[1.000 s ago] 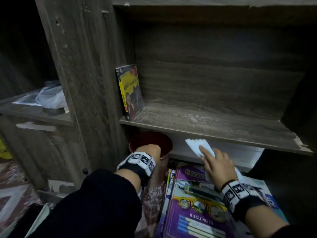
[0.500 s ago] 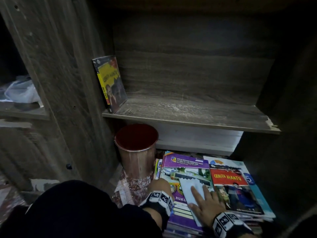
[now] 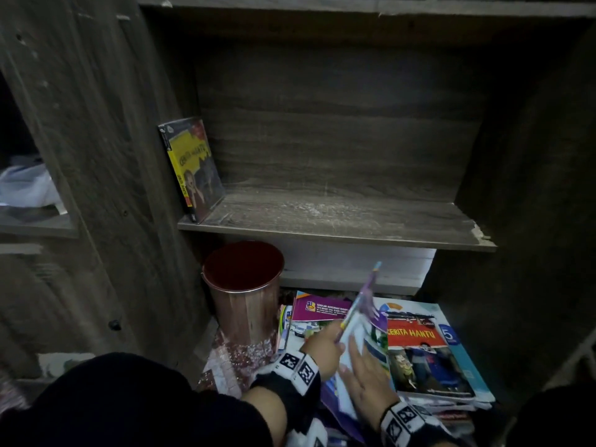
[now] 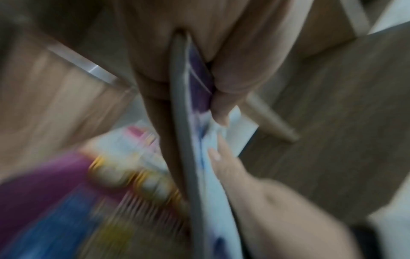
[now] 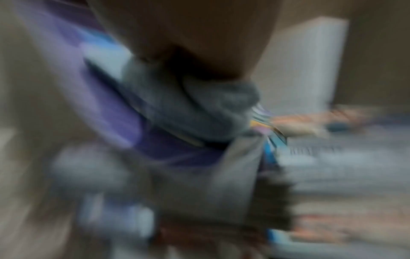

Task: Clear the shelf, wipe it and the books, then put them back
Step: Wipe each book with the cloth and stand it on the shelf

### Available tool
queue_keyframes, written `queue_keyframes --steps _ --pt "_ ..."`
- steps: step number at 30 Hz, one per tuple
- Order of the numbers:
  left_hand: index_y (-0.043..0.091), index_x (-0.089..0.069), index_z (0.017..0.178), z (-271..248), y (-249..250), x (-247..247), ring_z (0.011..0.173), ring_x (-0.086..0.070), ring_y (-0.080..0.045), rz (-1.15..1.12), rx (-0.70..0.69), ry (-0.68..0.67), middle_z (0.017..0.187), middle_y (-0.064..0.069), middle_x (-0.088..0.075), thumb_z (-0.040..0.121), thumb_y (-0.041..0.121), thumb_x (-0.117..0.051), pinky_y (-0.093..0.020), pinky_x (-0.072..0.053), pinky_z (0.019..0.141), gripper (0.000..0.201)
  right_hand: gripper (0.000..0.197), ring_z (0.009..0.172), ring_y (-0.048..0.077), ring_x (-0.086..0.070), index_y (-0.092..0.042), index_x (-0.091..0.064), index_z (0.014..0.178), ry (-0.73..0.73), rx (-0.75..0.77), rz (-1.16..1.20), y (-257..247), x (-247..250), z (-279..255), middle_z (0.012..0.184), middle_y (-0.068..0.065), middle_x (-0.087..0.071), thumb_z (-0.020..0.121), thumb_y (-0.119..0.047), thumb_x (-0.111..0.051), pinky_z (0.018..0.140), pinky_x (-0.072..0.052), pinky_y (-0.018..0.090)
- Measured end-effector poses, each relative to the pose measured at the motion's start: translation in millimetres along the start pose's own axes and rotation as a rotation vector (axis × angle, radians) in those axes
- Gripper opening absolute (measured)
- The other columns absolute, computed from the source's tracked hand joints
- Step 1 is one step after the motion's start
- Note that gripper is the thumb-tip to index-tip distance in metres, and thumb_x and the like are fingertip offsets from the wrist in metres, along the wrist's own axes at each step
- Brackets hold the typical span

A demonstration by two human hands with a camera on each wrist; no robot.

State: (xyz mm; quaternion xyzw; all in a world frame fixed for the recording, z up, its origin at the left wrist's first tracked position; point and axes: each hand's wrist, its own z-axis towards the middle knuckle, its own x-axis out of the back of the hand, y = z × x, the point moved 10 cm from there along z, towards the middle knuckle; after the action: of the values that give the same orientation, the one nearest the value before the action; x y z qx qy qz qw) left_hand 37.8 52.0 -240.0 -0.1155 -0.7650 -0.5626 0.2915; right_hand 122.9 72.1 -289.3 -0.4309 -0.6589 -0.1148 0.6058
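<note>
Below the shelf (image 3: pixel 322 232), the left hand (image 3: pixel 324 345) grips a purple book (image 3: pixel 364 304) tilted upright over the stack of books (image 3: pixel 429 366); the right hand (image 3: pixel 364 372), fingers straight, presses a white cloth (image 3: pixel 350 346) against it.

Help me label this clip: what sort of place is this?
Probably a home or study corner: a worn wooden bookshelf, school books stacked beneath it, and a copper-coloured bin beside them.

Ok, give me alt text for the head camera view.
The left hand tilts a purple book up off a floor pile while the right hand presses a white cloth against it. Above, one yellow book leans on the shelf.
</note>
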Motion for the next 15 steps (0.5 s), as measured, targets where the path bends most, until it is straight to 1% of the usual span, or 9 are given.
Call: queue_keyframes --steps 1,2,3,5,7,9,10,13,15 --pt "0.022 -0.048 0.133 -1 14 7 0.094 -0.056 -0.018 -0.006 -0.057 -0.015 0.122 -0.013 -0.062 0.098 0.014 -0.046 -0.033 -0.048 0.084 0.036 0.099 0.139 0.04 -0.03 -0.017 -0.009 0.153 0.117 -0.078 0.055 12 17 3 0.159 0.017 -0.005 0.081 -0.059 -0.062 0.108 -0.036 0.05" --pt "0.023 -0.053 0.129 -4 29 15 0.092 -0.056 -0.017 -0.015 -0.12 -0.045 0.12 -0.014 -0.063 0.096 0.018 -0.05 -0.035 -0.049 0.086 0.033 0.108 0.128 0.045 -0.043 -0.01 -0.032 0.145 0.14 -0.118 0.107 15 31 6 0.155 0.022 -0.011 0.06 -0.046 -0.086 0.095 -0.048 0.053" --pt "0.025 -0.057 0.123 -10 45 25 0.09 -0.057 -0.019 -0.023 -0.182 -0.076 0.117 -0.014 -0.065 0.093 0.022 -0.053 -0.039 -0.05 0.088 0.031 0.104 0.126 0.046 -0.046 -0.01 -0.04 0.138 0.21 -0.168 0.049 21 49 9 0.154 0.025 -0.009 0.051 -0.035 -0.091 0.091 -0.051 0.051" --pt "0.031 -0.06 0.114 -23 66 47 0.09 -0.062 -0.022 -0.056 -0.265 -0.1 0.111 -0.011 -0.069 0.088 0.027 -0.056 -0.04 -0.051 0.088 0.027 0.076 0.137 0.041 -0.03 -0.015 -0.025 0.146 0.357 -0.31 0.127 32 87 7 0.155 0.025 -0.006 0.084 -0.025 -0.069 0.108 -0.037 0.047" --pt "0.023 -0.061 0.116 -37 80 74 0.091 -0.06 -0.013 -0.143 -0.33 -0.055 0.107 -0.004 -0.069 0.094 0.017 -0.056 -0.029 -0.049 0.089 0.023 0.05 0.132 0.045 -0.035 -0.008 -0.028 0.145 0.56 -0.35 0.214 26 128 -1 0.148 0.029 -0.03 0.099 -0.019 -0.043 0.107 -0.033 0.053" --pt "0.015 -0.06 0.119 -51 93 100 0.093 -0.058 0.0 -0.245 -0.412 0.025 0.106 0.003 -0.067 0.098 0.009 -0.05 -0.02 -0.046 0.091 0.024 0.046 0.121 0.053 -0.045 -0.005 -0.042 0.135 0.714 -0.148 0.245 -23 147 -17 0.136 0.036 -0.042 0.091 -0.011 -0.049 0.096 -0.041 0.063" --pt "0.016 -0.059 0.118 -58 97 110 0.093 -0.058 0.004 -0.291 -0.44 0.061 0.106 0.006 -0.066 0.099 0.008 -0.048 -0.017 -0.044 0.091 0.024 0.057 0.128 0.051 -0.037 -0.008 -0.038 0.141 0.691 0.024 0.199 -63 156 -20 0.143 0.035 -0.034 0.088 -0.026 -0.05 0.101 -0.034 0.062" --pt "0.023 -0.061 0.114 -72 102 130 0.098 -0.062 0.002 -0.436 -0.459 0.107 0.103 0.012 -0.07 0.098 0.007 -0.045 -0.015 -0.046 0.09 0.027 0.07 0.142 0.025 -0.002 -0.045 0.018 0.145 0.678 0.207 0.156 -106 175 -28 0.159 0.005 0.004 0.082 -0.067 -0.003 0.115 -0.01 0.046" --pt "0.025 -0.062 0.112 -80 103 140 0.095 -0.066 -0.004 -0.531 -0.463 0.096 0.099 0.009 -0.073 0.094 0.014 -0.048 -0.018 -0.051 0.085 0.025 0.067 0.142 0.026 -0.005 -0.046 0.016 0.145 0.754 0.157 0.175 -87 207 -13 0.159 0.004 0.002 0.085 -0.066 -0.007 0.114 -0.013 0.048"
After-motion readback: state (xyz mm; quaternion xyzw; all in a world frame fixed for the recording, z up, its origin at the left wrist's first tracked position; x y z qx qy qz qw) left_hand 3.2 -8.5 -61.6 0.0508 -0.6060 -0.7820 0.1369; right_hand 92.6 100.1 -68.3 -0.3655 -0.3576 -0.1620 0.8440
